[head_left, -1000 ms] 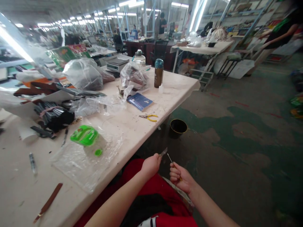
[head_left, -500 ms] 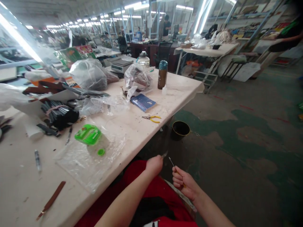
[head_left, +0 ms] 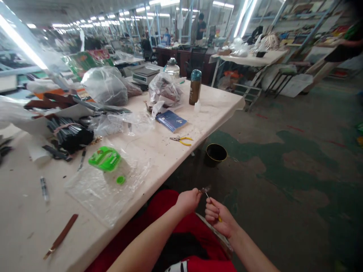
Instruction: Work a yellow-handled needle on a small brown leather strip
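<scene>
Piece (head_left: 204, 189): small, pinched in your left hand (head_left: 188, 201), off the table (head_left: 170, 158) edge, over your lap.
Tool (head_left: 212, 206): thin, right hand (head_left: 219, 219) fisted on it, tip touching piece.
Risk: tip slips, jabs your left fingers; piece may drop to floor.

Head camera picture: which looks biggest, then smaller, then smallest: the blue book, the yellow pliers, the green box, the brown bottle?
1. Green box, though it lies nearest the camera, which may flatter it.
2. Blue book, close behind.
3. Brown bottle, the farthest away, so likely bigger than it looks.
4. Yellow pliers.
</scene>
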Motion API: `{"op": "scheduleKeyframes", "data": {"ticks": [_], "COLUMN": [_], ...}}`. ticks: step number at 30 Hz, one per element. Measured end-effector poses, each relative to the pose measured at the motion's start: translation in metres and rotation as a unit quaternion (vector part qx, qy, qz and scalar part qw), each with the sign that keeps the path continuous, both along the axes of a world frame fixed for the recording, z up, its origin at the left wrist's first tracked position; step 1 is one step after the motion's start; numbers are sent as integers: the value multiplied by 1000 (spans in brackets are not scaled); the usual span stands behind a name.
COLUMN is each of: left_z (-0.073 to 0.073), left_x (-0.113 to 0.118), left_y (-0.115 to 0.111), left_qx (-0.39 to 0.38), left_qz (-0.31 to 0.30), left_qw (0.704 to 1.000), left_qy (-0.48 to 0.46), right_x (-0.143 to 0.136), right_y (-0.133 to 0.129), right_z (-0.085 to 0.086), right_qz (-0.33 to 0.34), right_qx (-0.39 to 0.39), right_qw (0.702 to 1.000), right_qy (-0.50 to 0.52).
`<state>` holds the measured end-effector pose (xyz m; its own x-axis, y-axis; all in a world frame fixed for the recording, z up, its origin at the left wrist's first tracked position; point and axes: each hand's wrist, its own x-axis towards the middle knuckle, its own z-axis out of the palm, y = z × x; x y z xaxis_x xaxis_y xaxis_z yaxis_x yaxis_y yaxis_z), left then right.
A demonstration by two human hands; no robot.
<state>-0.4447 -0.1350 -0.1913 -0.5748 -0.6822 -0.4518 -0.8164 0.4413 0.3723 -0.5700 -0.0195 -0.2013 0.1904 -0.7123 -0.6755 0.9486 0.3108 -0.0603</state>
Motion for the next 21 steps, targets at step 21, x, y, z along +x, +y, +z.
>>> {"op": "scheduleKeyframes", "data": {"ticks": [21], "left_z": [-6], "left_x": [1], "left_y": [6], "left_qx": [-15], "left_qz": [-3], "left_qw": [1000], "left_qy": [-8], "right_x": [7], "right_y": [-4], "right_z": [2], "right_qz": [46], "right_qx": [15], "right_qw": [991], "right_qy": [127]}}
